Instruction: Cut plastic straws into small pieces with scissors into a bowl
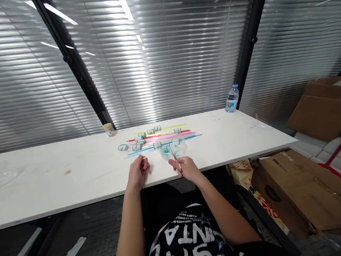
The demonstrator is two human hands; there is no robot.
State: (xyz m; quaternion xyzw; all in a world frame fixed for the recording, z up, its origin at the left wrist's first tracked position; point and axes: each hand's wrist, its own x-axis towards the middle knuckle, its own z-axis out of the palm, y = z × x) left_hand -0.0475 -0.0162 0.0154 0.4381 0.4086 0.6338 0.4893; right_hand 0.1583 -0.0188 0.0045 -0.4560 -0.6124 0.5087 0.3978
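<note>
My right hand (186, 168) grips a thin tool, perhaps tweezers (174, 155), whose tip points up toward a small clear dish (173, 149) holding blue bits. My left hand (138, 172) rests near the table's front edge, fingers curled; something thin may be pinched at its fingertips, too small to tell. Beyond the hands lie several long coloured straws (165, 139) in yellow, red, pink and blue, with several small teal-and-white rolls (137, 142) scattered over and beside them.
The white table (41, 179) runs left to right before blinds. A small tan jar (109, 129) stands at the back, a water bottle (231, 99) at the back right. Cardboard boxes (306, 186) sit on the floor to the right.
</note>
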